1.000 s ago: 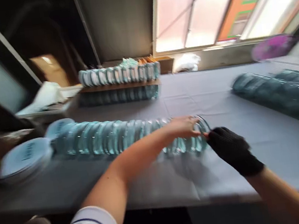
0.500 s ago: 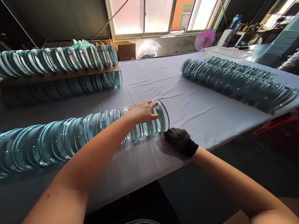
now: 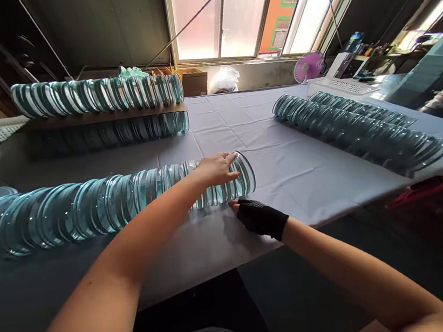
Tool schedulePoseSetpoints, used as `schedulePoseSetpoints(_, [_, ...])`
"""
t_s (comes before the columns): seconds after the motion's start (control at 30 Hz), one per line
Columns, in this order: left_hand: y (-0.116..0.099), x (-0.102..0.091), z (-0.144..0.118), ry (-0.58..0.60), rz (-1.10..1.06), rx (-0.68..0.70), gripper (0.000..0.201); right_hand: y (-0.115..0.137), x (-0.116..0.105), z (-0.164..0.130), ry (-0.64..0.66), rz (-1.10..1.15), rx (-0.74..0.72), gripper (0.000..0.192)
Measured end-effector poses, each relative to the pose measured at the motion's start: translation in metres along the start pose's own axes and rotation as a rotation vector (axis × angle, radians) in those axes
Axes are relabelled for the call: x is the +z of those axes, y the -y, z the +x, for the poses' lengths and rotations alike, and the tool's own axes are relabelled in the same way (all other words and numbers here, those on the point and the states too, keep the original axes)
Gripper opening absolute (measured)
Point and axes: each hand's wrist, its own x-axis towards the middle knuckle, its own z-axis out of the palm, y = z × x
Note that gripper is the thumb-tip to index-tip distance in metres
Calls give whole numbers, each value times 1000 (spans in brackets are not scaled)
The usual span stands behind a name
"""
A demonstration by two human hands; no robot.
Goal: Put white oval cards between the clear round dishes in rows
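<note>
A long row of round, clear glass lids (image 3: pixel 100 206) stands on edge along the near side of the table, packed face to face. My bare left hand (image 3: pixel 217 169) lies over the top of the row near its right end, fingers spread and touching the rims. Below that end my right hand (image 3: pixel 259 218), in a black fingerless glove, rests low by the tabletop. Its bare fingertips point left at the bottom edge of the lids; part of its fingers is hidden, and nothing shows in it.
On the cloth-covered table (image 3: pixel 283 174), further lid rows (image 3: pixel 355 126) lie to the right. At the back left, lids (image 3: pixel 101 94) rest on cardboard above another row. A pink fan (image 3: pixel 308 66), a white basket (image 3: pixel 337 88) and a plastic bag (image 3: pixel 224 80) are along the back.
My right hand has shifted left and slightly down along the bottom of the row, its fingers stretching further left. The left hand stays on the lids. The view has tilted slightly.
</note>
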Motion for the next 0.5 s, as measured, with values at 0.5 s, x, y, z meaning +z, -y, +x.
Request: schedulePoseSetpoints(0.5, [-6,-1,-5,-29,0,2,73,-7,28,12,-175,56,77,15])
